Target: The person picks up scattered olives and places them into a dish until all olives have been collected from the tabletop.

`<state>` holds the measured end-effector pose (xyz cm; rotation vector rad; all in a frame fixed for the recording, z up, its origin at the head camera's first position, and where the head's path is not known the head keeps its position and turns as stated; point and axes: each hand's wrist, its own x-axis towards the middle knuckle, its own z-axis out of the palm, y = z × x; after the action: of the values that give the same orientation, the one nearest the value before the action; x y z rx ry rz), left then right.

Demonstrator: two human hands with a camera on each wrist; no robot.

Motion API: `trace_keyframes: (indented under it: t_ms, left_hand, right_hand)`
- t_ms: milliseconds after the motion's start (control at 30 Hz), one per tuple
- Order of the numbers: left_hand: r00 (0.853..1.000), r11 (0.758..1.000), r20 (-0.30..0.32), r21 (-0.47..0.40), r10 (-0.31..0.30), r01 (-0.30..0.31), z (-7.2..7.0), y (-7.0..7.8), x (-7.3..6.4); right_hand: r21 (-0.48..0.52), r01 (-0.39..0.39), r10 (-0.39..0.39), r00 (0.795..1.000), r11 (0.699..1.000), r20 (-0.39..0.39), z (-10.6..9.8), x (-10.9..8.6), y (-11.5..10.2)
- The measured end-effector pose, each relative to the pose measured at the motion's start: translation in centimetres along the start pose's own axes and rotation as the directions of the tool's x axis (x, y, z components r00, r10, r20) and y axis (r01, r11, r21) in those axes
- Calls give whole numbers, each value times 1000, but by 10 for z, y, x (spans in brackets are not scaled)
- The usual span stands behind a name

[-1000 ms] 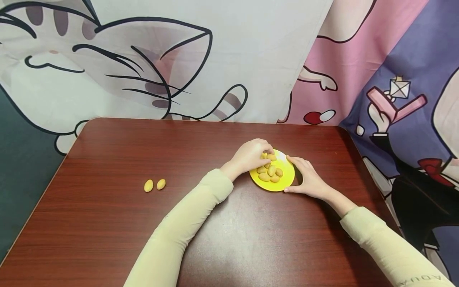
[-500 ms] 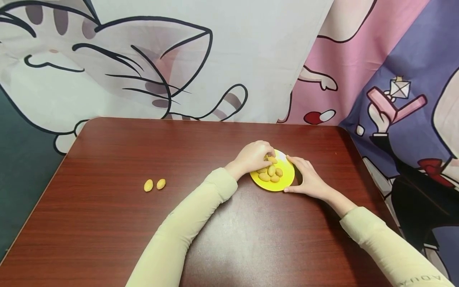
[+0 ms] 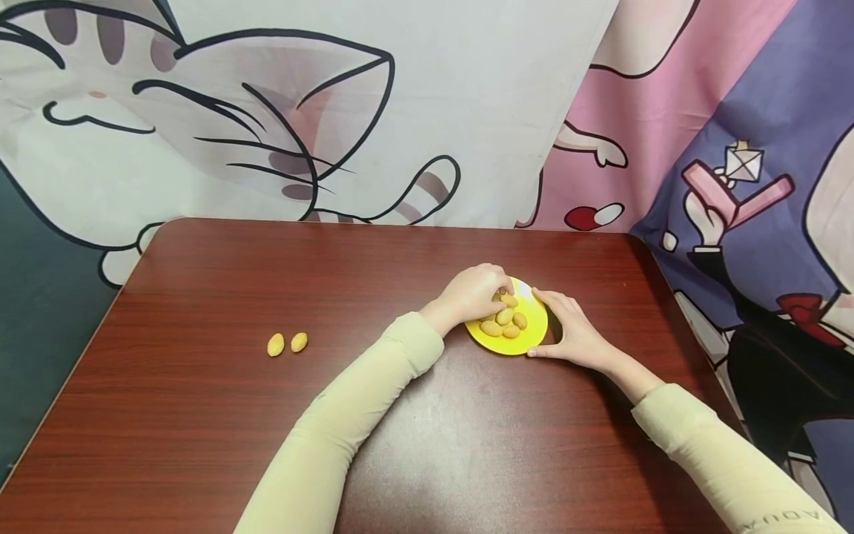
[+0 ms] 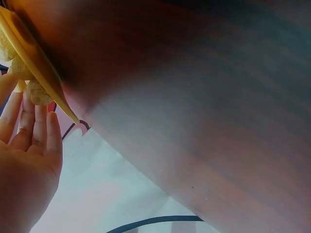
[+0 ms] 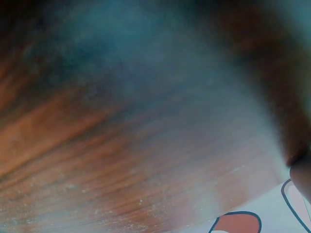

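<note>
The yellow ovals on the plate lie partly under the left hand, though I cannot tell if it pinches one, and farther from the right hand, which grips the plate.

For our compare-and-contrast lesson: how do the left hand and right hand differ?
The left hand reaches over the plate; the right hand is at its rim. The left hand's fingers touch the yellow pieces; the right hand's thumb and fingers spread apart along the rim. Both are bare.
</note>
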<state>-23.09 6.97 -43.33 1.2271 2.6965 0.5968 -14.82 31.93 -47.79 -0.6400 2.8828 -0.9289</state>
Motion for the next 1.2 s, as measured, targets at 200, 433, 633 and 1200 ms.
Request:
trace_keyframes:
  t_ms: [200, 433, 633, 1200]
  left_hand:
    - [1000, 1000, -5, 4, 13, -13, -1, 0, 1]
    - [1000, 1000, 7, -15, 0, 0, -2, 0, 0]
    - [1000, 1000, -6, -28, 7, -7, -3, 0, 0]
    - [997, 994, -64, -103, -45, 38, -20, -19, -36]
  right_hand:
    - [-9, -12, 12, 1000, 1000, 7, 0, 0, 2]
    - [-10, -12, 12, 1000, 1000, 10, -2, 0, 2]
    - [-10, -6, 6, 1000, 1000, 3, -1, 0, 2]
    - [-8, -19, 20, 1000, 1000, 21, 0, -1, 1]
